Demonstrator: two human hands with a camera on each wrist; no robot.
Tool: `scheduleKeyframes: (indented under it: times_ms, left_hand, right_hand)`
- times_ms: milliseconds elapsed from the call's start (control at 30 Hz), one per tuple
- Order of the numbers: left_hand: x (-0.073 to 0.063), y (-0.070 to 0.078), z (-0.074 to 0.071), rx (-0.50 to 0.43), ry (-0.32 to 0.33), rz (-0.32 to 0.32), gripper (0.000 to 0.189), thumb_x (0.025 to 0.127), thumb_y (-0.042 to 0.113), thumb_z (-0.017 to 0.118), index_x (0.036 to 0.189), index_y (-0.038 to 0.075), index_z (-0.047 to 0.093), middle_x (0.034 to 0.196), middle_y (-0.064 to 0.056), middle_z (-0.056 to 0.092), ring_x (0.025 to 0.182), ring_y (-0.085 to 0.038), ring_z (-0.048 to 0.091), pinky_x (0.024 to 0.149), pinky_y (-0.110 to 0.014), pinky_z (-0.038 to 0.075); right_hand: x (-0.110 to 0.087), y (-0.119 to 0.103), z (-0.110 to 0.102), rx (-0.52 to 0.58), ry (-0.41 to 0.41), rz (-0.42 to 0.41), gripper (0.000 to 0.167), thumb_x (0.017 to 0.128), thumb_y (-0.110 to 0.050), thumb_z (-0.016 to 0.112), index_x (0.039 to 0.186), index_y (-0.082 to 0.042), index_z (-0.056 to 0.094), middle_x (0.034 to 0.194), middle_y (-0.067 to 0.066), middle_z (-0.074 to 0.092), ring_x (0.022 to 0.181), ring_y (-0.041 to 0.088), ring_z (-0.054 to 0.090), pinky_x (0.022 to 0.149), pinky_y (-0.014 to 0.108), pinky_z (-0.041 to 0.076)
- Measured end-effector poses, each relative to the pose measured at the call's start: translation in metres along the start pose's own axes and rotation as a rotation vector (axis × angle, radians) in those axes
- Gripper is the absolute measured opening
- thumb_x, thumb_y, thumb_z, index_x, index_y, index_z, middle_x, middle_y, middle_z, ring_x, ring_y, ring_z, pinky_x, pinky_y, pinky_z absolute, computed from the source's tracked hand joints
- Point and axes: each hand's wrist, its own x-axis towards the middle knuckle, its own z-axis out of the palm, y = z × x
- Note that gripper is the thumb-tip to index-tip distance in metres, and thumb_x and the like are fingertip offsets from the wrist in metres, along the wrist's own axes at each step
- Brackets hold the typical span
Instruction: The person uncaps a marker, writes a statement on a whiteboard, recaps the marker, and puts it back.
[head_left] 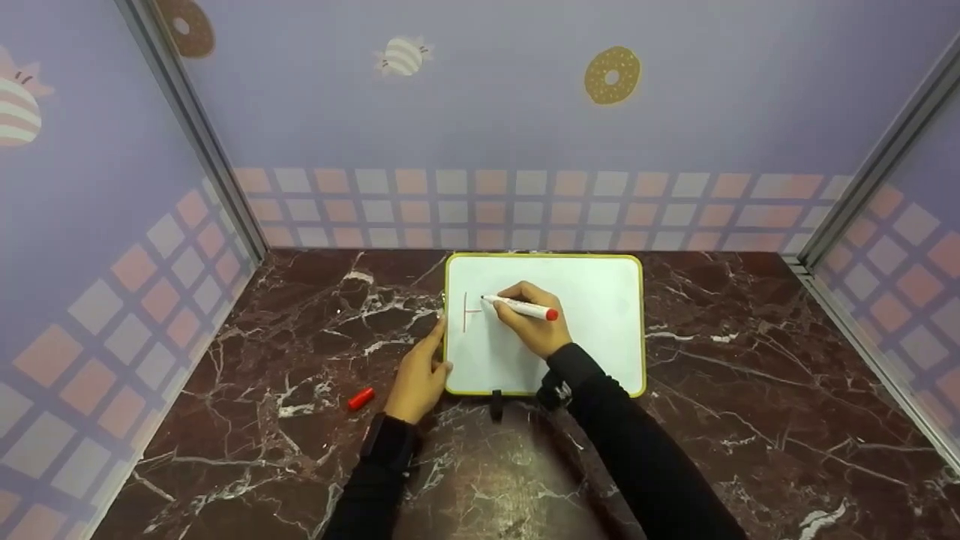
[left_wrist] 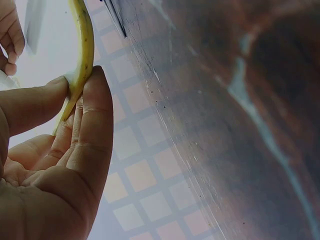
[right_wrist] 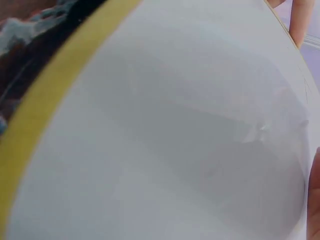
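A whiteboard [head_left: 600, 352] with a yellow rim lies on the marbled table. My right hand [head_left: 534, 322] grips a white marker [head_left: 517, 307] with a red end, its dark tip over the board's left part. Whether the tip touches the surface I cannot tell. Beside the tip are red strokes [head_left: 465, 311], one upright line and a short bar to its right. At the board's left edge, my left hand [head_left: 420, 379] pinches the yellow rim [left_wrist: 86, 45] between thumb and fingers. In the right wrist view the board's white surface [right_wrist: 165, 130] fills most of the picture, and the marker is hidden.
A loose red cap [head_left: 361, 398] lies on the table [head_left: 300, 450] left of my left hand. A small black piece [head_left: 496, 405] sticks out below the board's near edge. Patterned walls [head_left: 480, 120] enclose the table at the back and both sides.
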Motion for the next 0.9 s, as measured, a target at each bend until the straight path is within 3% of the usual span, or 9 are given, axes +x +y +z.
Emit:
scheduleKeyframes:
  times_ms: [433, 900]
  left_hand:
    - [0.0004, -0.001, 0.0015, -0.011, -0.004, 0.017, 0.072, 0.089, -0.002, 0.063, 0.153, 0.013, 0.035, 0.138, -0.02, 0.055, 0.083, -0.022, 0.061, 0.077, -0.038, 0.051]
    - [0.0008, -0.0019, 0.0012, -0.001, -0.009, 0.003, 0.072, 0.09, -0.001, 0.063, 0.154, 0.015, 0.033, 0.136, -0.019, 0.056, 0.079, -0.02, 0.058, 0.072, -0.035, 0.05]
  right_hand:
    - [0.0021, 0.0017, 0.0015, -0.033, 0.03, -0.024, 0.009, 0.085, -0.011, 0.071, 0.091, -0.004, 0.072, 0.082, 0.01, 0.071, 0.066, 0.011, 0.058, 0.061, 0.022, 0.047]
    - [0.0004, 0.0033, 0.0025, -0.068, -0.008, -0.048, 0.01, 0.084, -0.013, 0.071, 0.089, -0.004, 0.071, 0.08, 0.009, 0.072, 0.064, 0.008, 0.058, 0.059, 0.021, 0.047]
